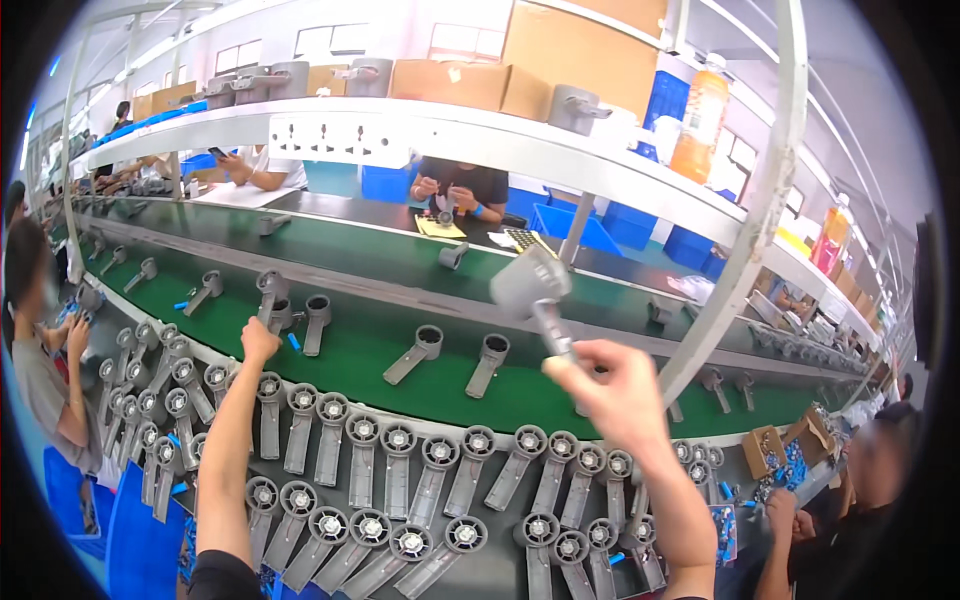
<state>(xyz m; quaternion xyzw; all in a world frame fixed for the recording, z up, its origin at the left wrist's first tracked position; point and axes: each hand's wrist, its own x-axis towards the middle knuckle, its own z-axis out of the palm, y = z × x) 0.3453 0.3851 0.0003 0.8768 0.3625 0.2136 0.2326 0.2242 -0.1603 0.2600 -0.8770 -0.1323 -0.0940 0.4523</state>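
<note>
My right hand is raised over the conveyor, its fingers closed round the handle end of a grey handheld fan housing. That housing is tilted, round head up, and a little blurred. My left hand reaches out to the green conveyor belt and grips the handle of another grey fan housing, whose head points away from me. More grey housings lie on the belt, among them one with a round open head. Along the near worktable stand rows of fan bodies with round grilles and open handles.
A white metal post rises right of my right hand, under a shelf with cartons and bottles. Co-workers sit across the belt and on both sides. Small blue cylinders fill a carton at right. A blue bin stands lower left.
</note>
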